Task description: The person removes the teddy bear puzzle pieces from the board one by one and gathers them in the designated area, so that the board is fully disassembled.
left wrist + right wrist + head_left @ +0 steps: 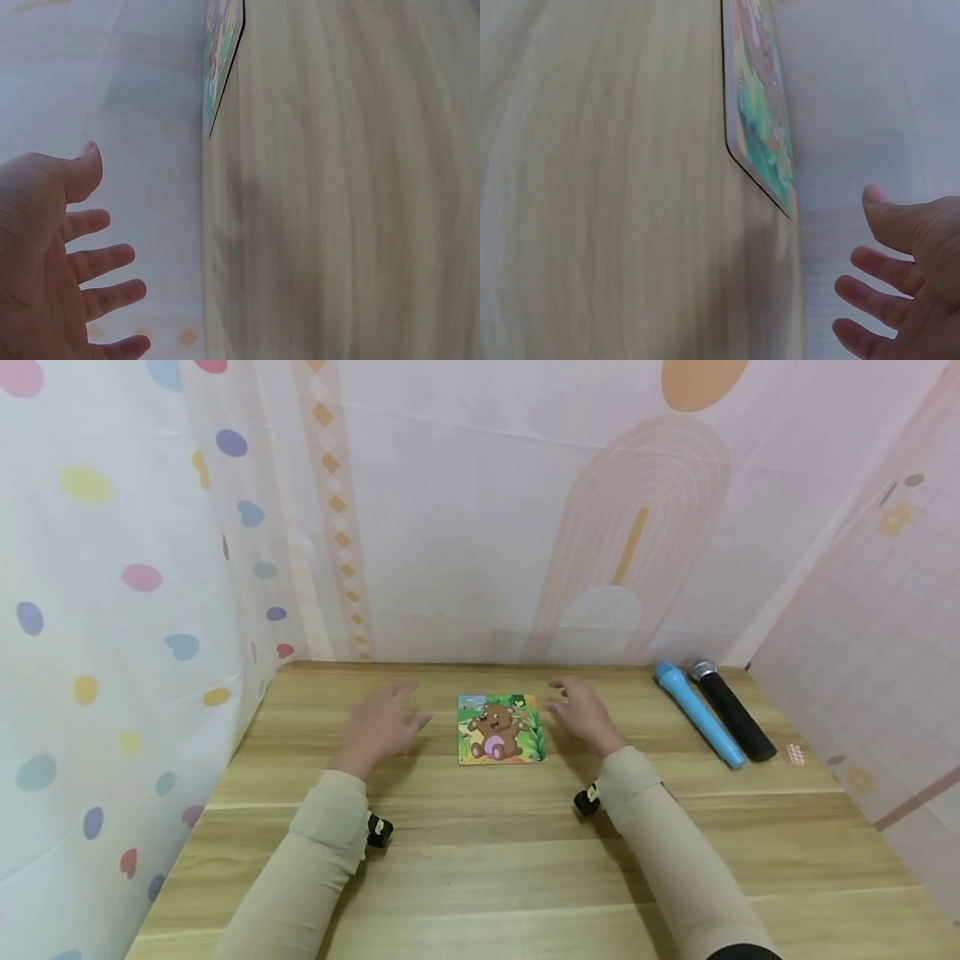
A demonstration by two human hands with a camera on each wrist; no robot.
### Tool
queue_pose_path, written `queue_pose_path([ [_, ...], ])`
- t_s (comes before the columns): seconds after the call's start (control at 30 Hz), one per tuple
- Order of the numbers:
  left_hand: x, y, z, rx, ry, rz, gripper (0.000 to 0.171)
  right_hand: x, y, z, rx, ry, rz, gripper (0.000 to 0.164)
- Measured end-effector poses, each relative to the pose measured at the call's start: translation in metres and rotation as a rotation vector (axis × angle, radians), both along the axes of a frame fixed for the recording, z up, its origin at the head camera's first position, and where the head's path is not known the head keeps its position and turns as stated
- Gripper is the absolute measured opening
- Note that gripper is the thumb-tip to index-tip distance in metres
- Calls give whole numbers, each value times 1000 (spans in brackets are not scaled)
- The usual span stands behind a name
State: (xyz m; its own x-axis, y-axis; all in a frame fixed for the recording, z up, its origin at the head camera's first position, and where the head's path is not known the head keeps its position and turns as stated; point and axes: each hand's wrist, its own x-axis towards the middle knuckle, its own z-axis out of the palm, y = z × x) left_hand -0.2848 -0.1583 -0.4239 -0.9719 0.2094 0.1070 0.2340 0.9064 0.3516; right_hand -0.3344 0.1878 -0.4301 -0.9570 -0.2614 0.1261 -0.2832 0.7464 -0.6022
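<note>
Loosely unclenched, the left grip (377,725) and right grip (585,713) flank the bear picture (501,732).

the tabletop (480,877) looks like smooth wood, the bear picture board (501,731) smooth, the blue microphone (701,717) at right plastic, the far backdrop (465,527) creased cloth.

From the board (498,731), table (480,860) lies open toward 6 o'clock, between the sleeves (330,835). The left hand (381,727) obstructs 9, the right hand (588,718) 3, with the blue mic (700,717) and black mic (737,714) beyond; the curtain (465,527) bars 12.
</note>
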Motion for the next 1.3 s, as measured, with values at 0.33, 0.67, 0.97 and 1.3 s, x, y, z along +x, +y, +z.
queue_pose_path([
  [0.33,-1,31,-7,30,-107,-57,65,-15,-13,-15,-31,-129,56,49],
  [0.67,-1,61,-11,-15,-189,-94,73,-15,-27,-14,171,-106,102,60],
  [0.97,-2,73,-13,-47,-265,-103,94,-14,-27,-16,219,-123,78,65],
  [1.3,-8,76,-15,-86,-288,-128,102,-10,-23,-13,232,-152,69,63],
])
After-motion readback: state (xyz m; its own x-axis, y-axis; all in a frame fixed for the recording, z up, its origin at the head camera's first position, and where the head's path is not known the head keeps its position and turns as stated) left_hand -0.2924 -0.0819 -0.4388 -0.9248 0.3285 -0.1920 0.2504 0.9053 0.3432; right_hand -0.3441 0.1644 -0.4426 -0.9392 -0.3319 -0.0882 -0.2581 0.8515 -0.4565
